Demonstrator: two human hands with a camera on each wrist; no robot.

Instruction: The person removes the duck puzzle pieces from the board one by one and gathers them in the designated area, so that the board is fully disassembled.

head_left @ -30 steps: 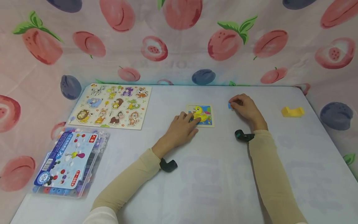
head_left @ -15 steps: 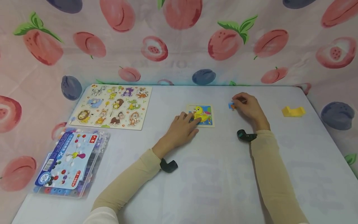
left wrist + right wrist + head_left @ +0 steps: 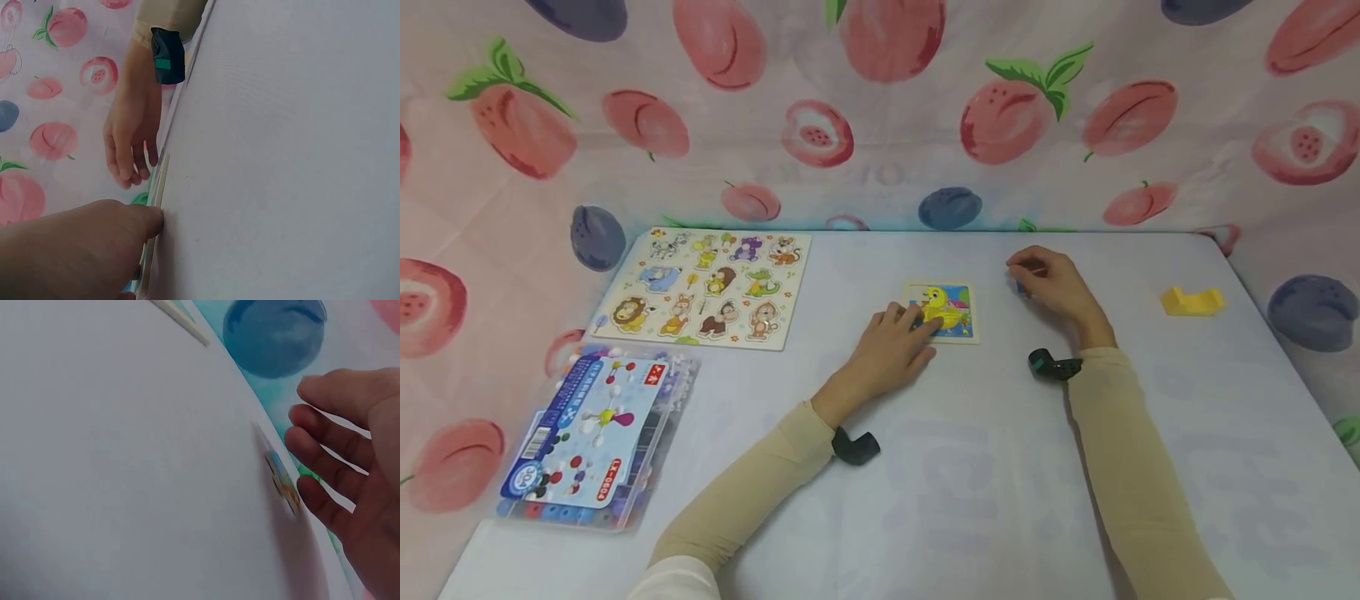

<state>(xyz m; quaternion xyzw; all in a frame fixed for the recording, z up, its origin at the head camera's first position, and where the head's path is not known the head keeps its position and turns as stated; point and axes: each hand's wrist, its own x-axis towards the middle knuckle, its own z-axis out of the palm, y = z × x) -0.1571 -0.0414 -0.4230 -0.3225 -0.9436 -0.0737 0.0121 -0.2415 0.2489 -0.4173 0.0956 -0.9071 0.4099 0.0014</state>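
Observation:
My left hand (image 3: pixel 883 348) rests on the small duck puzzle (image 3: pixel 976 315), its fingers over the left part of the picture. In the left wrist view, that hand's thumb touches the edge of the puzzle board (image 3: pixel 160 187). Farther right, my right hand (image 3: pixel 1058 287) hovers over a small blue puzzle piece, mostly covered in the head view. Seen from the right wrist, the flat puzzle piece (image 3: pixel 283 481) lies on the table beside the little finger. The fingers of the right hand (image 3: pixel 350 456) are loosely bent and apart from each other, with nothing held.
An animal peg puzzle board (image 3: pixel 797 292) lies at the back left. In front of it is a clear plastic case (image 3: pixel 625 492) of coloured parts with a blue label card. A yellow notched block (image 3: pixel 1192 302) sits at the right. Fruit-print cloth (image 3: pixel 880 150) hangs behind the table.
My right hand lets go of the blue piece, draws back slightly to the right, then comes left over it again. The left hand stays on the duck puzzle.

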